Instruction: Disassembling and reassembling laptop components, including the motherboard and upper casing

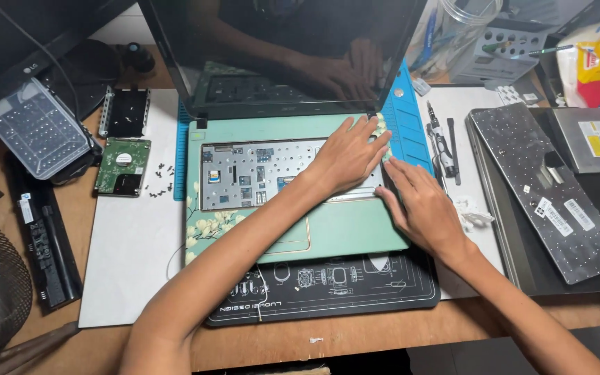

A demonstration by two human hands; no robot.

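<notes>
1. Where the fingertips meet the laptop's right edge, we see both hands spread flat and grasping nothing: the left hand lies across the upper right corner of the open keyboard bay, the right hand just beside it at 4 o'clock, fingers pressing along the side seam.
2. For this step we judge that even, shallow pressure along the seam serves best, since plastic clips of this kind tend to snap if levered at one point.
3. We note the laptop base, a smooth mint-green shell with a floral skin at its 8 o'clock corner; the keyboard bay exposes a perforated grey metal plate. It sits mid-bench on a black printed mat and a blue ridged mat.
4. At 3 o'clock of the hands lie a slim screwdriver and the removed keyboard, face down and dimpled.
5. At 9 o'clock we find a bare hard drive, loose screws beside it, and a long black battery.
6. At 12 o'clock the glossy dark screen mirrors the hands.
</notes>
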